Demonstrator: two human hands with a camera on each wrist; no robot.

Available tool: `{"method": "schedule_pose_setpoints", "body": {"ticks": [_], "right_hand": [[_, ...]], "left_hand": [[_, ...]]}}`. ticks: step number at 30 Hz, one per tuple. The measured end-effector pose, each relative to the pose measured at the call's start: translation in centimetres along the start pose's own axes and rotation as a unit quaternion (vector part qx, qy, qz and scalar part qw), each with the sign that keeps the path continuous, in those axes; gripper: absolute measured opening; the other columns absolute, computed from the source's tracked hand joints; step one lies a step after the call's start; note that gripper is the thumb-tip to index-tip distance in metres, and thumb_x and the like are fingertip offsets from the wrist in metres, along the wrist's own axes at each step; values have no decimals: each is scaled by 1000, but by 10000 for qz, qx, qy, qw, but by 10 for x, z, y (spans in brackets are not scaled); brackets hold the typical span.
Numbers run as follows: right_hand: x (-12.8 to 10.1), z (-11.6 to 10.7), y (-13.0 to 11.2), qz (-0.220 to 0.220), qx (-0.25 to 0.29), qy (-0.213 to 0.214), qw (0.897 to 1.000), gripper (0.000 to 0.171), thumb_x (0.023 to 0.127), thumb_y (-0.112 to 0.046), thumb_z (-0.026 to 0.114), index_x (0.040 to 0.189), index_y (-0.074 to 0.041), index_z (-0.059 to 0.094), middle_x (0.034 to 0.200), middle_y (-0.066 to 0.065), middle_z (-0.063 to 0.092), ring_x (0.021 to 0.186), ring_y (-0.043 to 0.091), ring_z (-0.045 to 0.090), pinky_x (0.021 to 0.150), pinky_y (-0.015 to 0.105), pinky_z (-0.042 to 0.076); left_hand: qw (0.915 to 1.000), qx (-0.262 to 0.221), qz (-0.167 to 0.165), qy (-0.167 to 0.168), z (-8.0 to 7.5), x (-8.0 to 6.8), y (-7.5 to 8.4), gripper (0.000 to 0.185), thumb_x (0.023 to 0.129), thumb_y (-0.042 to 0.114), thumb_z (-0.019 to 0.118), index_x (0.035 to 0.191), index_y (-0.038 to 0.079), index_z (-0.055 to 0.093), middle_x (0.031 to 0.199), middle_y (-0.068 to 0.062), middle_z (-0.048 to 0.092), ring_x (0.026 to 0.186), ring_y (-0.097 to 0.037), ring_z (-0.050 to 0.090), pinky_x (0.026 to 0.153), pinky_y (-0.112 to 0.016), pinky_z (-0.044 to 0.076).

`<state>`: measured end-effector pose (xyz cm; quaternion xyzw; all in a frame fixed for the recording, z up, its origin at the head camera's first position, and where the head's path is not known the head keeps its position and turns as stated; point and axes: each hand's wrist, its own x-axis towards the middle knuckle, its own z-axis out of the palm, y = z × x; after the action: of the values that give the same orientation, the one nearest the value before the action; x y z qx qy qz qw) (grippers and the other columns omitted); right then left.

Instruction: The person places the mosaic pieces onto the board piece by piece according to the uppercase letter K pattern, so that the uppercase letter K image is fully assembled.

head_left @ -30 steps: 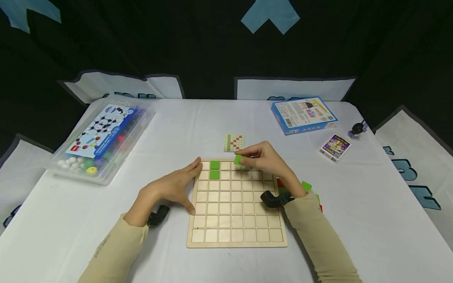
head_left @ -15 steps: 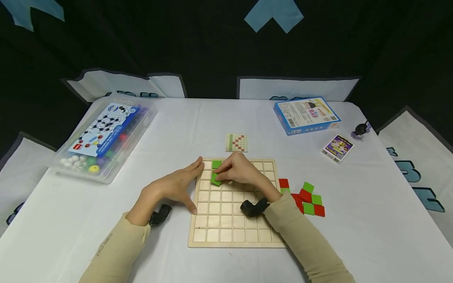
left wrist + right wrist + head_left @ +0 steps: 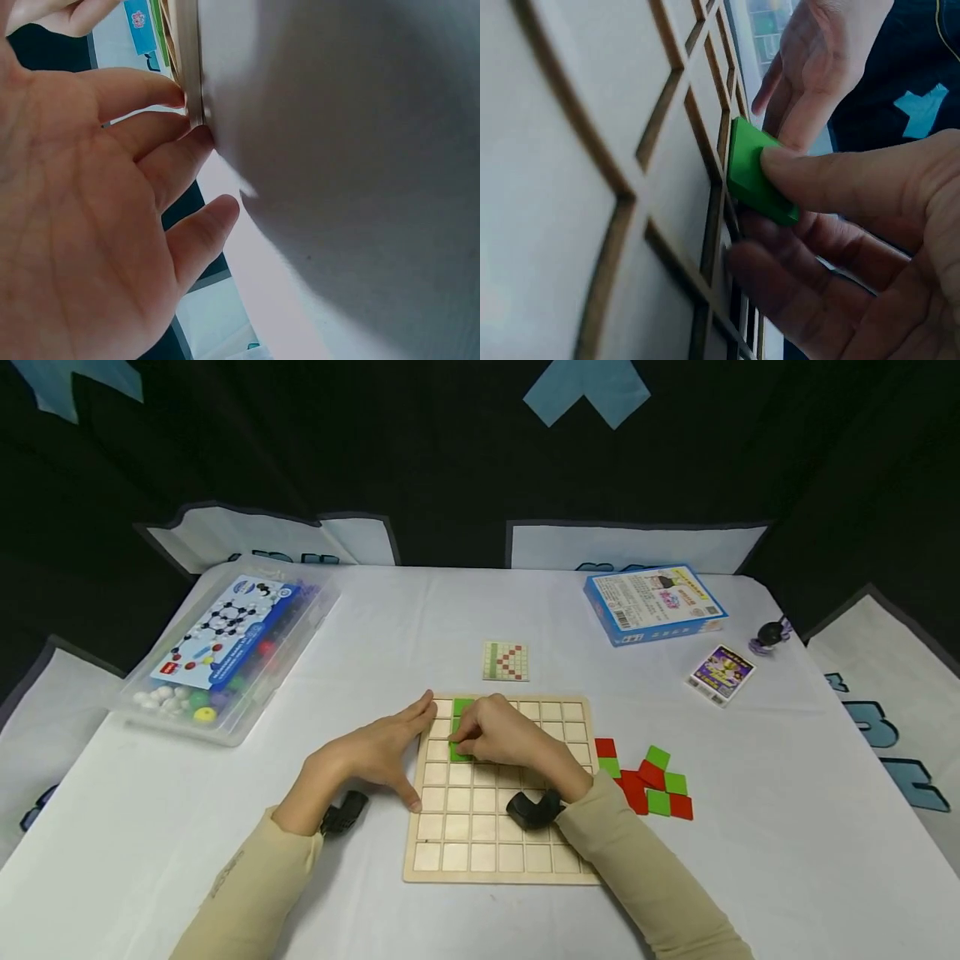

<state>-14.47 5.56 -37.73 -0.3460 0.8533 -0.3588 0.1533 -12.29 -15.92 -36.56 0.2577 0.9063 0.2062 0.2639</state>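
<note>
**Green tile brought down to the board, third cell of the left-hand column**

Since the earlier frame, the right hand (image 3: 510,745) has been carried from the board's far edge leftward and toward the body, and the green tile (image 3: 756,174) it pinches has been lowered to the board (image 3: 501,827). The tile is held between thumb and fingers, tilted, one edge touching the grid ribs and not yet seated flat. It lies at the right hand's fingertips, just right of the left hand (image 3: 371,758), directly nearer the body than the green tiles already set (image 3: 462,706). The right hand is the nearer one, curled over the tile with the wrist resting above the board's middle. The left hand is kept flat and open, fingers straight, pressed against the board's left rim on the desk (image 3: 375,635). Spare tiles (image 3: 651,781) lie right of the right wrist.
</note>
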Motion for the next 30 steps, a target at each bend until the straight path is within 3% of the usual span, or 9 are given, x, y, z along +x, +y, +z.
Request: {"method": "schedule_pose_setpoints", "body": {"ticks": [9, 15, 21, 30], "right_hand": [[-2, 6, -9, 218, -794, 483, 9954, 3, 79, -5, 76, 77, -3, 78, 78, 4, 71, 69, 11, 63, 61, 17, 49], [-2, 10, -15, 101, -1643, 731, 9837, 14, 79, -2, 73, 66, -6, 75, 73, 4, 71, 62, 11, 63, 58, 20, 51], [-4, 8, -12, 334, -1141, 508, 9916, 4, 81, -2, 74, 81, -3, 78, 84, 7, 73, 74, 15, 67, 63, 19, 53], [-6, 10, -12, 129, -875, 235, 9958, 12, 79, 4, 70, 72, -4, 75, 80, 7, 69, 72, 12, 60, 61, 18, 49]], "left_hand": [[10000, -86, 8, 16, 1, -1, 0, 132, 57, 40, 91, 153, -3, 10, 162, -17, -3, 148, -38, 12, 116, -54, 24], [10000, -29, -22, 24, 1, -1, 1, 132, 57, 38, 92, 152, -3, 11, 162, -17, -3, 147, -38, 13, 116, -53, 25], [10000, -81, -12, 45, 1, 3, 1, 132, 56, 39, 92, 153, -1, 12, 162, -15, -2, 148, -37, 13, 116, -53, 24], [9997, -126, 76, 187, 5, -2, -2, 134, 54, 39, 93, 153, -1, 12, 162, -17, -1, 147, -38, 16, 115, -54, 26]]}}
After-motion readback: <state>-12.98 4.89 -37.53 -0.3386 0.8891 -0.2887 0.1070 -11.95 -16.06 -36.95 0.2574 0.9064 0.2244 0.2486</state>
